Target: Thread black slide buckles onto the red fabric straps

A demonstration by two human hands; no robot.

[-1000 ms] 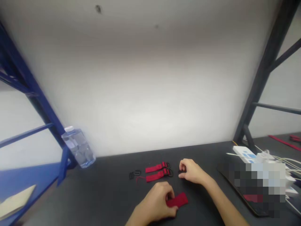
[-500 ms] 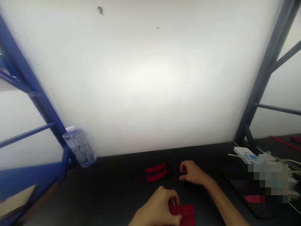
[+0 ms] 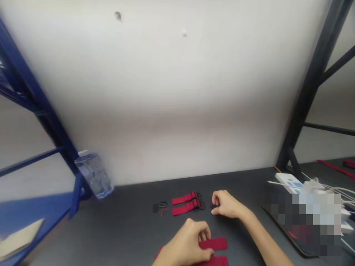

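My left hand [image 3: 185, 244] sits at the bottom of the view, its fingers pinching a flat piece of red webbing [image 3: 213, 244]. A second red strip [image 3: 213, 261] shows below it, cut off by the frame edge. My right hand [image 3: 227, 204] rests further back, its fingertips closed on a small black buckle [image 3: 215, 204]. Just left of it lie two red webbing straps with black D-rings [image 3: 185, 204], side by side on the dark tabletop [image 3: 116, 229]. Beyond them are small black plastic buckles [image 3: 159, 207] and a thin red thread [image 3: 165, 211].
A clear water bottle [image 3: 94, 175] stands at the back left against a blue shelf post [image 3: 47, 114]. At right are a white power strip [image 3: 288, 183] with white cables and a pixelated patch [image 3: 307, 221]. Red strips [image 3: 337, 169] lie at the far right.
My left hand and the red webbing have moved down toward the bottom of the view, and a second red strip now shows. My right hand has stayed nearly still.
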